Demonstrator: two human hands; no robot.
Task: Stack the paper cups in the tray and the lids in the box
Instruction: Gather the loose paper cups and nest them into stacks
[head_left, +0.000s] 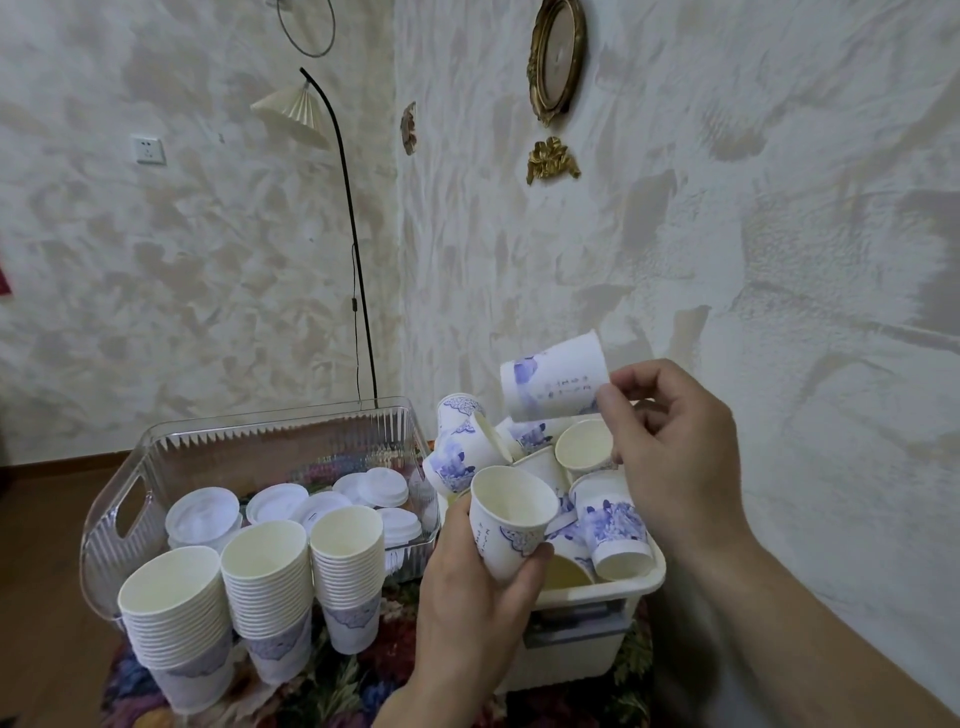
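your left hand (480, 582) grips a paper cup (511, 519) round its lower half, mouth up and tipped slightly toward you. at one o'clock from it, your right hand (675, 441) pinches a second cup (556, 382) by its rim between thumb and fingers; that cup lies on its side in the air with its base pointing toward ten o'clock. both cups hang over the white bin (587, 618), which is heaped with loose cups (608, 514) printed in blue, lying at all angles, some mouth up, some on their sides. at nine o'clock from the bin stands the clear ribbed box (130, 525), holding white lids (202, 514) spread in loose overlapping piles across its floor. in front of the box, at seven o'clock from your left hand, three nested stacks of cups (267, 587) stand upright side by side, the leftmost leaning a little. bin, box and stacks rest on a flower-patterned surface (363, 670). behind, at twelve o'clock, a floor lamp (343, 171) with a pleated shade stands against the mottled wall, and a gilt oval frame (556, 57) hangs higher to its right.
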